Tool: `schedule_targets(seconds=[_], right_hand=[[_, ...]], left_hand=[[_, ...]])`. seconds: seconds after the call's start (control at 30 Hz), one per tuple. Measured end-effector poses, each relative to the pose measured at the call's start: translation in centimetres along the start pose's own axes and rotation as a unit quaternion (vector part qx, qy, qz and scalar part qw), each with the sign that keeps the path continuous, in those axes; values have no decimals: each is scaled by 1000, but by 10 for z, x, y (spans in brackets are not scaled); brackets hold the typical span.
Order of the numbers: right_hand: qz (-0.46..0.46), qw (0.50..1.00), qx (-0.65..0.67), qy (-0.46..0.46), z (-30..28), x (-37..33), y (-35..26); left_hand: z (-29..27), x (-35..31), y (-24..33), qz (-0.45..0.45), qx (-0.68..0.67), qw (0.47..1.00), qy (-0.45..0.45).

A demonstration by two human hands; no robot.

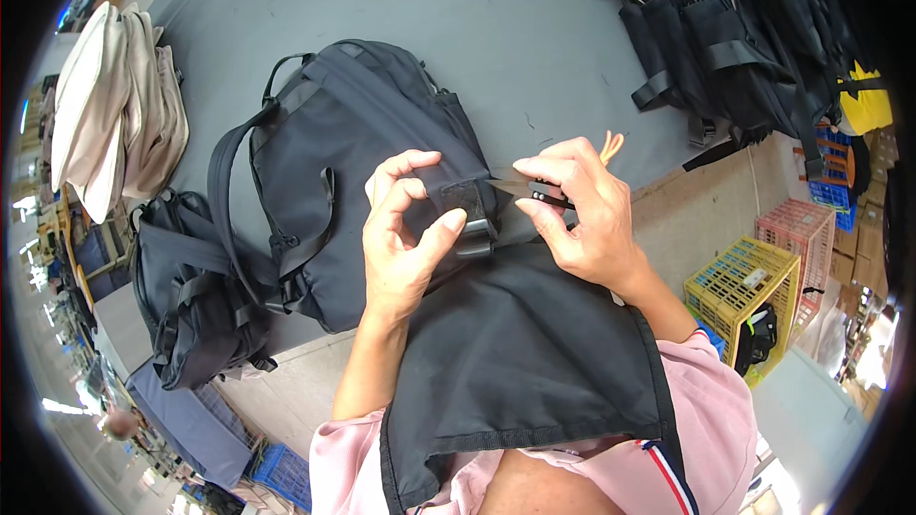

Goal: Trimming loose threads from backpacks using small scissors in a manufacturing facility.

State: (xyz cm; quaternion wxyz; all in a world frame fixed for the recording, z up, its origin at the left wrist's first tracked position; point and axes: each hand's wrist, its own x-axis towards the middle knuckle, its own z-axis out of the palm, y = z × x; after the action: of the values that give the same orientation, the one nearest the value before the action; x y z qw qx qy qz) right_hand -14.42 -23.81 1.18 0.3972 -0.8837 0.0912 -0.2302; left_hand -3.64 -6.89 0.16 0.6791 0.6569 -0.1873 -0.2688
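Observation:
A black backpack [334, 162] lies on the grey table in front of me, its wide padded shoulder strap [405, 119] running down toward my body. My left hand [401, 238] grips the strap's lower end, the thumb pressed against a stitched patch beside a black plastic buckle [474, 231]. Close on the right, my right hand [587, 215] is closed around small thread snips [549, 195] with a black body. Their thin metal blades point left and reach the strap's edge. An orange loop [612, 146] sticks out behind the right hand's fingers; what it joins is hidden.
Beige bags [119, 105] are stacked at the table's left, above a smaller black bag [196, 300] near the edge. Many black bags [735, 48] are piled at the far right. Yellow [739, 277] and pink [797, 229] crates stand on the floor at right. A black apron [525, 353] covers my front.

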Motion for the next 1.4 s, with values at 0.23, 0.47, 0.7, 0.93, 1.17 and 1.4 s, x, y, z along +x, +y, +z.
schedule_targets(seconds=[0.23,0.47,0.7,0.93,1.17,1.4], right_hand=[[-36,999,5,5,5,-6,3],[-86,994,-66,28,9,-7,2],[-76,993,-66,54,6,-10,-5],[-46,996,-72,30,7,-10,-9],[-10,999,-23,47,23,-14,-6],[314,824,471,37,16,-12,-9]], left_hand=[[1,-1,-2,-47,-49,998,-16],[2,-5,-3,-42,-41,998,-19],[5,-5,-1,-12,36,999,-5],[5,-5,-2,68,176,982,-10],[12,-5,-2,32,130,991,24],[11,-9,-4,-13,57,998,12]])
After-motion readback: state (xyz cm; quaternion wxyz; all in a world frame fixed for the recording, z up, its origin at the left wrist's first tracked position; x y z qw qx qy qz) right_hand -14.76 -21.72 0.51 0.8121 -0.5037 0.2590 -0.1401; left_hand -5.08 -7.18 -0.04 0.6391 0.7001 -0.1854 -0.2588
